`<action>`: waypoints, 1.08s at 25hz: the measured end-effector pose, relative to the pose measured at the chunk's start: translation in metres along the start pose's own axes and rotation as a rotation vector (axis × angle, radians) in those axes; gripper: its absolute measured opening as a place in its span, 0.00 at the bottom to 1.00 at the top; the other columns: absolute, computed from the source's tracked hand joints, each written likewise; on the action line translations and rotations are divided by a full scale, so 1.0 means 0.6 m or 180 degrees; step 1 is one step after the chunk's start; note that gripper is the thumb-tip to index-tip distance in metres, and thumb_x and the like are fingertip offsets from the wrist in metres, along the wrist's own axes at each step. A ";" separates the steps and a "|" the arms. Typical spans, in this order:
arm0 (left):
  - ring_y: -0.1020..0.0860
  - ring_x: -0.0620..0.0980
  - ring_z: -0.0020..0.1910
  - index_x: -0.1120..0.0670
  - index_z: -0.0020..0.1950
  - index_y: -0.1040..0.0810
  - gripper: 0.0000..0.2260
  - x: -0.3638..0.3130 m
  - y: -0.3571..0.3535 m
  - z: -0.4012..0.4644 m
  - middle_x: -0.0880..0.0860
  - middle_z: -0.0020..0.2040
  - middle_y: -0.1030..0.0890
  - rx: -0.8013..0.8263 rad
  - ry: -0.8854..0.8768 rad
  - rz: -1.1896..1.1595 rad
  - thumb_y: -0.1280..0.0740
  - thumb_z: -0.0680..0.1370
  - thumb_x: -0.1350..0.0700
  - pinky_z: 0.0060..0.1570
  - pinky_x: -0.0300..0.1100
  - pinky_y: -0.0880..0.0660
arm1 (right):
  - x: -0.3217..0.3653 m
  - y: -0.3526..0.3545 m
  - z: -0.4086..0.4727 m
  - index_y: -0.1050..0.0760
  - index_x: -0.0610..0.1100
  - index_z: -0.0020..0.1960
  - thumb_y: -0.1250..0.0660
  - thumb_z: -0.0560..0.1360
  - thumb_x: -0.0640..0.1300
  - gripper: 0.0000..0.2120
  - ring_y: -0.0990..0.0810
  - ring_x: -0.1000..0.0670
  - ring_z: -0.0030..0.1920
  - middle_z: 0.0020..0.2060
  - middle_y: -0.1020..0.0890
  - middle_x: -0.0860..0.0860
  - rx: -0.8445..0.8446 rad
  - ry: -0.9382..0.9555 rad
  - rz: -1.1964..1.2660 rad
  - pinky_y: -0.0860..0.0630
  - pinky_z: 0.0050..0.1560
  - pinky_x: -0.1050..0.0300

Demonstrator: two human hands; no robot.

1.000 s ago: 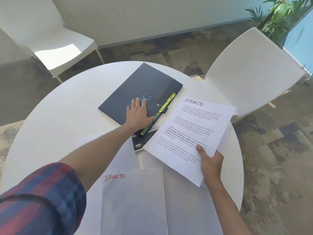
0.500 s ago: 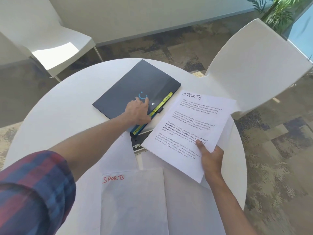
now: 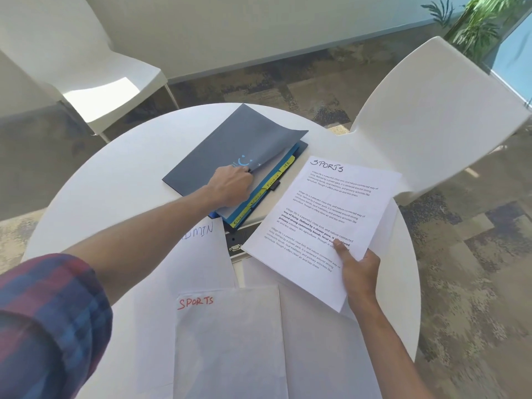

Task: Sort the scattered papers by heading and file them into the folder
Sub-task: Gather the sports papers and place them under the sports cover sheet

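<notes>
A dark grey folder [image 3: 230,142] lies at the far middle of the round white table [image 3: 121,174]. My left hand [image 3: 230,187] pinches the front cover's near edge, and that cover is curled upward. Under it show blue dividers with yellow tabs [image 3: 267,187]. My right hand [image 3: 358,269] grips the lower right corner of a printed sheet headed SPORTS [image 3: 319,223], held above the table's right side. A blank-looking sheet with SPORTS in red [image 3: 230,335] lies nearest me. Another sheet, headed with letters ending in DMIN [image 3: 198,249], sits partly under my left forearm.
A white chair [image 3: 431,116] stands at the table's far right and another [image 3: 95,82] at the far left. A dark socket panel [image 3: 239,243] is set in the table's middle. Potted plant leaves [image 3: 478,21] show at the top right. More plain sheets [image 3: 325,341] cover the near table.
My left hand went from resting flat on the closed folder to pinching the cover edge and lifting it, exposing the tabbed dividers. The sheet in my right hand stayed roughly in place.
</notes>
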State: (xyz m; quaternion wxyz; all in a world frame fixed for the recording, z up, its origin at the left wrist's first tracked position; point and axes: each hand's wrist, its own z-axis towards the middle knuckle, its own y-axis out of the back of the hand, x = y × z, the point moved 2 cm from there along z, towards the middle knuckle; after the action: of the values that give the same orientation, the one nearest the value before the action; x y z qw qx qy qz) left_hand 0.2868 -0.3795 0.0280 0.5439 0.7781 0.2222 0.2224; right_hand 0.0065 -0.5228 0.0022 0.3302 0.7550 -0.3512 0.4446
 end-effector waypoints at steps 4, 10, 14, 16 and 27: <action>0.25 0.50 0.35 0.58 0.65 0.27 0.28 -0.008 -0.011 -0.015 0.52 0.72 0.29 -0.0004 0.0096 0.0120 0.34 0.76 0.37 0.25 0.39 0.38 | -0.001 0.006 -0.005 0.18 0.43 0.57 0.27 0.75 0.40 0.11 0.16 0.53 0.52 0.49 0.14 0.54 -0.0018 -0.0019 0.0067 0.21 0.60 0.48; 0.23 0.49 0.41 0.58 0.75 0.36 0.37 -0.009 -0.007 -0.028 0.54 0.79 0.40 -0.0052 0.0038 0.0194 0.29 0.73 0.40 0.25 0.37 0.40 | -0.001 0.006 -0.010 0.19 0.45 0.54 0.27 0.76 0.39 0.08 0.16 0.54 0.51 0.48 0.15 0.55 0.0026 -0.0046 0.0125 0.21 0.58 0.49; 0.22 0.51 0.48 0.57 0.78 0.41 0.37 -0.009 -0.012 -0.031 0.56 0.80 0.43 0.0044 0.0003 0.0168 0.32 0.73 0.48 0.28 0.37 0.36 | -0.001 0.001 -0.014 0.18 0.46 0.53 0.28 0.76 0.39 0.07 0.16 0.54 0.51 0.48 0.14 0.55 0.0057 -0.0045 0.0147 0.21 0.57 0.51; 0.23 0.53 0.49 0.57 0.78 0.43 0.36 -0.009 -0.011 -0.030 0.57 0.80 0.43 0.0006 -0.0030 0.0224 0.35 0.73 0.50 0.30 0.38 0.34 | -0.001 -0.001 -0.016 0.18 0.47 0.53 0.28 0.76 0.39 0.07 0.16 0.55 0.50 0.48 0.14 0.55 0.0060 -0.0043 0.0168 0.21 0.56 0.52; 0.23 0.54 0.43 0.39 0.79 0.48 0.30 -0.007 -0.026 -0.029 0.64 0.78 0.46 0.0192 -0.0440 0.0341 0.45 0.82 0.62 0.29 0.41 0.33 | -0.007 0.001 -0.016 0.18 0.44 0.55 0.27 0.76 0.40 0.08 0.15 0.52 0.51 0.49 0.14 0.54 0.0068 -0.0090 0.0153 0.20 0.56 0.50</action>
State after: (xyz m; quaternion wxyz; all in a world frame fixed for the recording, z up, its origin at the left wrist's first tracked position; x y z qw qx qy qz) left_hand 0.2717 -0.3639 0.0184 0.5215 0.8184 0.1487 0.1902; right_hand 0.0005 -0.5142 0.0023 0.3064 0.7560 -0.3691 0.4454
